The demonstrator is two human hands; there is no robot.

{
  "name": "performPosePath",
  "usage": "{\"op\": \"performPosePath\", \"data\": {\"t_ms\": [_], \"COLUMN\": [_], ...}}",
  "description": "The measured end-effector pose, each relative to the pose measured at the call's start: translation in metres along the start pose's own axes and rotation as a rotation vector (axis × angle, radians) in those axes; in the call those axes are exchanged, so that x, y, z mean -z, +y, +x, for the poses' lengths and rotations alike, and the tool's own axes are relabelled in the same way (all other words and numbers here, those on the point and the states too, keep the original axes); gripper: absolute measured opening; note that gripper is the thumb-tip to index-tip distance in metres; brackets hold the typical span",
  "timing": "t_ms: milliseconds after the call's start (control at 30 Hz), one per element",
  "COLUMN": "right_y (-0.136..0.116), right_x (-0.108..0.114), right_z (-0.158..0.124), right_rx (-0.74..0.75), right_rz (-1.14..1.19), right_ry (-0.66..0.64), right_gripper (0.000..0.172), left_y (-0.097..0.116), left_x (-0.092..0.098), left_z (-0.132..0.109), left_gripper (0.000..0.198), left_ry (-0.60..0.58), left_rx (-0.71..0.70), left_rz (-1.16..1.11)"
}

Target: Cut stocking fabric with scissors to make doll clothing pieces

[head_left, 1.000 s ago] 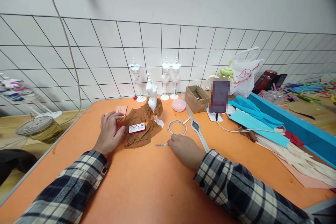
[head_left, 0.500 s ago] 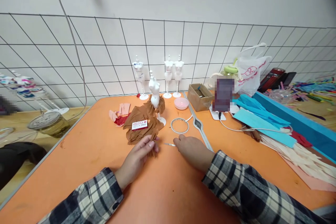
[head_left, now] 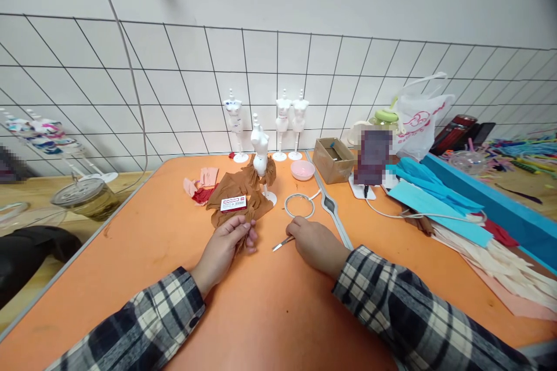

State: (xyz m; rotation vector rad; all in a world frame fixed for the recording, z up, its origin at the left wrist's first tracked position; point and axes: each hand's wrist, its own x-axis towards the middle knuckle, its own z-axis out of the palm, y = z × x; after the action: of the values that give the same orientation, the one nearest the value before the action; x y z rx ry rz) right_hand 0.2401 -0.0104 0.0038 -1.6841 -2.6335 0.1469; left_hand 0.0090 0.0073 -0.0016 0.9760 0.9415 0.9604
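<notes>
Pinching a crumpled bunch of thin brown cloth (head_left: 241, 243), the left hand (head_left: 221, 251) has its fingers narrowed; a flat red-and-white box (head_left: 234, 203) lies just beyond them. Further right, what look like slim silvery metal scissors (head_left: 279, 244) jut from the curled fingers of the right hand (head_left: 315, 243). This seems like preparing a cut, calling for the hands to draw together.

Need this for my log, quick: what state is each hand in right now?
Left hand: closed, pinching brown fabric.
Right hand: closed, holding a slim metal tool, its tip pointing toward the left hand's side.
</notes>
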Motion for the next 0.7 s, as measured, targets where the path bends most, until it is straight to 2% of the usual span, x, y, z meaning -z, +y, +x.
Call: {"op": "performPosePath", "data": {"t_ms": [167, 267, 433, 533, 633, 700], "right_y": [0.003, 0.003, 0.004, 0.006, 0.009, 0.009], "right_x": [0.013, 0.018, 0.01, 0.001, -0.005, -0.008], "right_z": [-0.007, -0.01, -0.003, 0.003, 0.008, 0.01], "right_rx": [0.08, 0.07, 0.011, -0.02, 0.006, 0.028], "right_rz": [-0.052, -0.132, -0.121, 0.005, 0.261, 0.43], "right_ry": [-0.052, -0.051, 0.006, 0.077, 0.156, 0.16], "right_gripper": [0.021, 0.019, 0.019, 0.019, 0.019, 0.023], "left_y": [-0.001, -0.003, -0.004, -0.003, -0.002, -0.002], "left_x": [0.002, 0.003, 0.005, 0.004, 0.002, 0.002], "left_z": [0.003, 0.004, 0.005, 0.005, 0.005, 0.004], "left_gripper": [0.024, 0.023, 0.024, 0.028, 0.03, 0.03], "left_ry": [0.006, -0.028, -0.038, -0.015, 0.008, 0.004], "left_rx": [-0.012, -0.016, -0.01, 0.012, 0.021, 0.015], "left_rz": [0.054, 0.048, 0.059, 0.068, 0.076, 0.099]}}
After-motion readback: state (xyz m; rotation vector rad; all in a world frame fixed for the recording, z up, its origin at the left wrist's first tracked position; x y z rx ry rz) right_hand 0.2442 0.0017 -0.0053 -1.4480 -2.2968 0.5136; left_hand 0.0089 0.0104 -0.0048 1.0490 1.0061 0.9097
